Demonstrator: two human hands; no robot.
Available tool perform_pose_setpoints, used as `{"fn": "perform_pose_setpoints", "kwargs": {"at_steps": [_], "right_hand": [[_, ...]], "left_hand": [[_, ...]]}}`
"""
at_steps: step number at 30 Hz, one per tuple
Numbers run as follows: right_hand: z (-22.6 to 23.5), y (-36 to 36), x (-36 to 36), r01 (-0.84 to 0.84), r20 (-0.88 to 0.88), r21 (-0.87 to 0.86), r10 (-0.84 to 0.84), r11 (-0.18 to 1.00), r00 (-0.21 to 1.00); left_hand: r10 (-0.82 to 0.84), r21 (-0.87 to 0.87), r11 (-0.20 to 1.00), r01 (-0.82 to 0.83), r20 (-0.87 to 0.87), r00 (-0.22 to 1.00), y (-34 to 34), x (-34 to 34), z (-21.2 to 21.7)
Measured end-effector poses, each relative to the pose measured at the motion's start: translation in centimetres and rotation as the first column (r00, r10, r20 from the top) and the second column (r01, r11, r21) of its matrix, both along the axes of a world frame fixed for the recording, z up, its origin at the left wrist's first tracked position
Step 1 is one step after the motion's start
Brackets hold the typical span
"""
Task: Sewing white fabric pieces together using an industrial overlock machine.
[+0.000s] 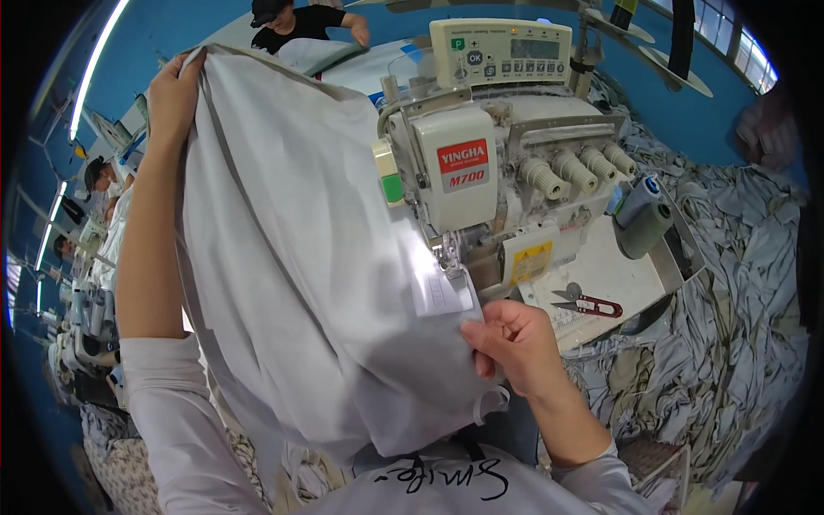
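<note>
A large piece of light grey fabric (292, 223) hangs between my hands and runs under the needle area of a white overlock sewing machine (455, 210). My left hand (174, 93), raised at the far left, pinches the fabric's upper corner. Close in front of the presser foot (449, 257), my right hand (519, 343) grips the fabric's right edge between thumb and fingers. A small white label (442, 293) lies on the fabric just below the foot, lit by the machine's lamp. The underside of the fabric is hidden.
Red-handled thread snips (588, 302) lie on the machine's bed, right of my right hand. Thread cones (645, 225) stand behind them. Heaped grey cloth (730, 257) fills the right side. A control panel (500, 53) tops the machine. Across the back, another person (300, 24) handles fabric.
</note>
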State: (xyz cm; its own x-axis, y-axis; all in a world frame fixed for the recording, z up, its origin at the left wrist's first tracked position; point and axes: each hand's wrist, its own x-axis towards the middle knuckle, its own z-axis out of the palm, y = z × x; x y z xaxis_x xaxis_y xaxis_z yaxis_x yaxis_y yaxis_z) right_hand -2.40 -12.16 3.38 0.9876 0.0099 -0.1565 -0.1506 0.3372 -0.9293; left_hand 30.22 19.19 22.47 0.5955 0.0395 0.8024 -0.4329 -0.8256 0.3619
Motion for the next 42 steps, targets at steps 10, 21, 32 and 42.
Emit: {"fn": "perform_pose_setpoints", "kwargs": {"at_steps": [10,21,32,42], "right_hand": [[0.8,0.3,0.1,0.046,-0.053,-0.003,-0.046,0.999,0.998],[0.4,0.3,0.0,0.059,-0.060,-0.038,-0.061,0.998,0.996],[0.2,0.3,-0.4,0.055,-0.042,0.023,-0.054,0.998,0.998],[0.3,0.5,-0.2,0.073,-0.053,-0.031,-0.075,0.997,0.996]], "left_hand": [[0.114,0.070,0.990,-0.124,0.127,0.985,0.6,6.5,5.6],[0.288,-0.073,0.957,-0.280,0.149,0.946,0.1,8.0,0.3],[-0.656,0.708,0.199,0.677,-0.417,0.629,-13.0,-26.3,-12.8],[-0.797,0.562,0.402,0.722,-0.173,0.579,-12.3,-24.4,-15.2]]}}
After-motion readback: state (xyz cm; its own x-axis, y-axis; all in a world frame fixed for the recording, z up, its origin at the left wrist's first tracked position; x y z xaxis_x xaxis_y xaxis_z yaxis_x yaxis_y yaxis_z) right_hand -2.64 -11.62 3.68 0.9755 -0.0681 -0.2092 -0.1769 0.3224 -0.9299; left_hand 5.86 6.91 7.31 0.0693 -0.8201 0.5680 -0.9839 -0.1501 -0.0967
